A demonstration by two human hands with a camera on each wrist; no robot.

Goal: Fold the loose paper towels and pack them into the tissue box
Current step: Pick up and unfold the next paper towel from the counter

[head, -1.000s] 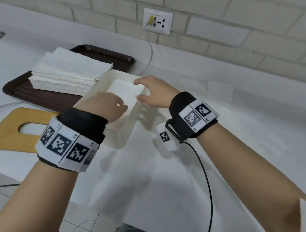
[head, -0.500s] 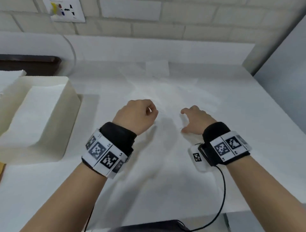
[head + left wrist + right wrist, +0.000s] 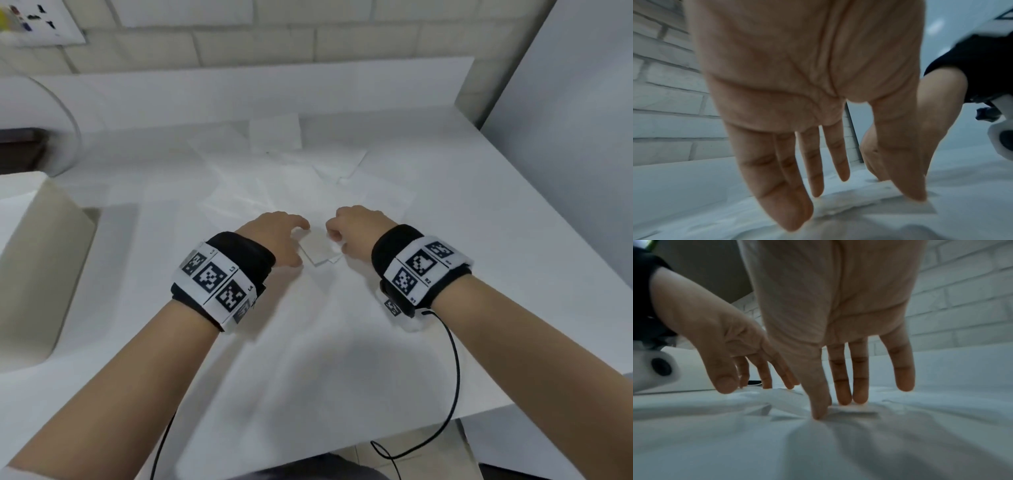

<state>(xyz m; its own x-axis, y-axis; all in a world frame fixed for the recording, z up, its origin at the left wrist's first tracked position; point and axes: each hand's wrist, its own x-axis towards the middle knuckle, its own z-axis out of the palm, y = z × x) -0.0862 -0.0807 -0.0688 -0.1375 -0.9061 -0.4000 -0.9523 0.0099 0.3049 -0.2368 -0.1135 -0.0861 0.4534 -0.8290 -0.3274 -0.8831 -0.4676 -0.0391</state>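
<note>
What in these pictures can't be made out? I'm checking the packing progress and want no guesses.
- Tissue box: cut off by the left edge of the head view, so its contents are unseen.
- Loose paper towels: white on the white table, too faint to count.
- Left hand and right hand: blurred wrist views leave unclear whether either grips the folded towel.

1. The tabletop [image 3: 445, 212] is covered in a matt white cloth that wrinkles into soft folds in the right wrist view.
2. The paper towels [image 3: 274, 137] are thin matt white paper, creased.
3. The tissue box [image 3: 44, 274] looks like smooth matt cream plastic.
4. The wall [image 3: 239, 44] is painted white brick, rough with visible joints.
5. The wristbands [image 3: 421, 270] are black cloth with printed white paper-like tags.
</note>
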